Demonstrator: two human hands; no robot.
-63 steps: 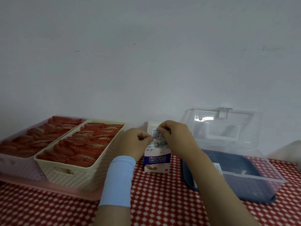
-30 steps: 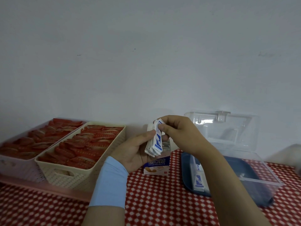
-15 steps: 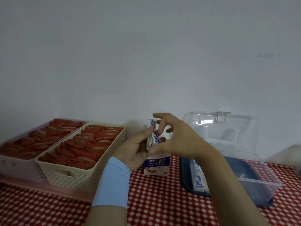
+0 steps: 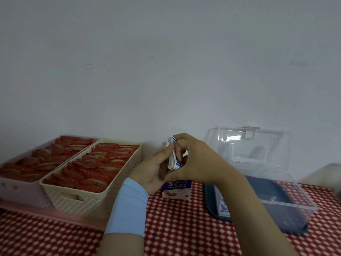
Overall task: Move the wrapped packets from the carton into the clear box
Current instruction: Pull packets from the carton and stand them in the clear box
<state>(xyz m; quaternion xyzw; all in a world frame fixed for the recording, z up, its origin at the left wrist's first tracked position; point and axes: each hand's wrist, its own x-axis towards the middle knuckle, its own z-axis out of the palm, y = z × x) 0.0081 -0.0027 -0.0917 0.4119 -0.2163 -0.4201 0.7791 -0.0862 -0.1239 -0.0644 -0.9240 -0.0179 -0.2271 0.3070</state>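
1. Clasping one small stack of wrapped packets [image 4: 173, 159] in both grips: left hand [image 4: 153, 169] curled round its left side, right hand [image 4: 199, 163] pinching its top and bottom edges. Held upright just above the carton [image 4: 176, 189], not yet in the clear box [image 4: 287, 206].
2. Likely to fan out and spill onto the tabletop [image 4: 175, 228] on any slackening during a handover to one grip, being thin and loose.
3. Could tip the carton with a careless swing right.
4. Already in the box, near-left corner: blue-printed packets [image 4: 224, 206]. Raised lid [image 4: 249, 145] along the far side, so entry from above.
5. Left of the hands: cream basket [image 4: 88, 198] and pink basket [image 4: 18, 191] of red sachets [image 4: 103, 163], off the path.
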